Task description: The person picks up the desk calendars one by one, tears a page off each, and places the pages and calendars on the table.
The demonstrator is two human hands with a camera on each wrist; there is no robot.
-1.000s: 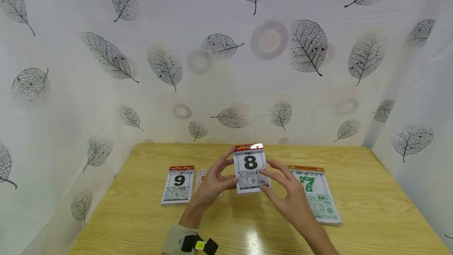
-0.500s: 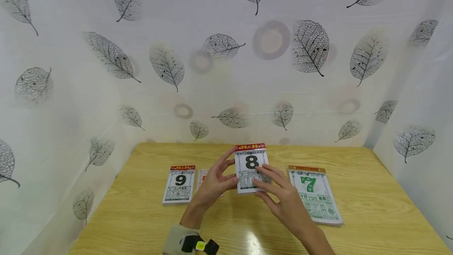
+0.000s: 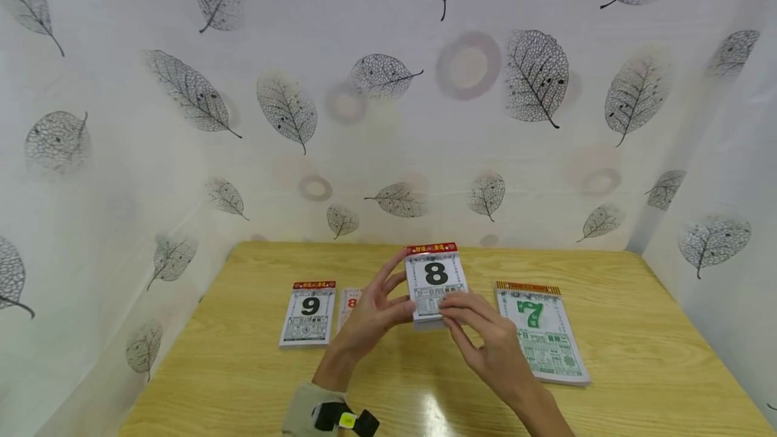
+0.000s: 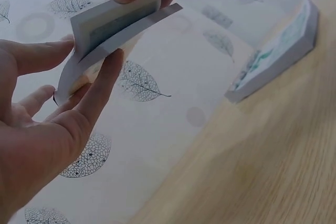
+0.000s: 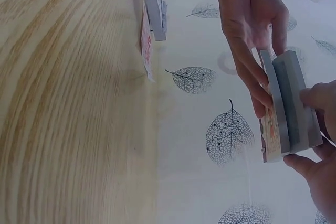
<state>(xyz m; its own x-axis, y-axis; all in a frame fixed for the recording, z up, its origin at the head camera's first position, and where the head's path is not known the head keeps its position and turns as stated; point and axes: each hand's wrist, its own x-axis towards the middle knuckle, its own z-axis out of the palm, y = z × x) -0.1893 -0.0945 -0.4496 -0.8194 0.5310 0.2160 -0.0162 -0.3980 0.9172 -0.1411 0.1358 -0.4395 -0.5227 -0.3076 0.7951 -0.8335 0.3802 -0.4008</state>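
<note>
A tear-off calendar pad [image 3: 436,274] with a red header and a black 8 is held up above the table. My left hand [image 3: 371,317] grips it by its left side, thumb in front and fingers behind. At the lower right, my right hand [image 3: 490,342] pinches the front part of the pages. In the left wrist view the pad [image 4: 113,30] is split into two thick layers, bent apart with a gap between them. The right wrist view shows the same split pad [image 5: 286,106] between both hands. The pad's back is hidden in the head view.
On the wooden table [image 3: 243,383] lie a calendar pad showing 9 [image 3: 308,312] at left and a larger green 7 pad [image 3: 540,332] at right. A loose sheet with a red 8 [image 3: 349,303] is partly behind my left hand. A leaf-patterned cloth [image 3: 376,133] stands behind.
My right hand has come in from the right onto the pad's lower right corner and now lifts the front pages. The left hand has kept its hold.
</note>
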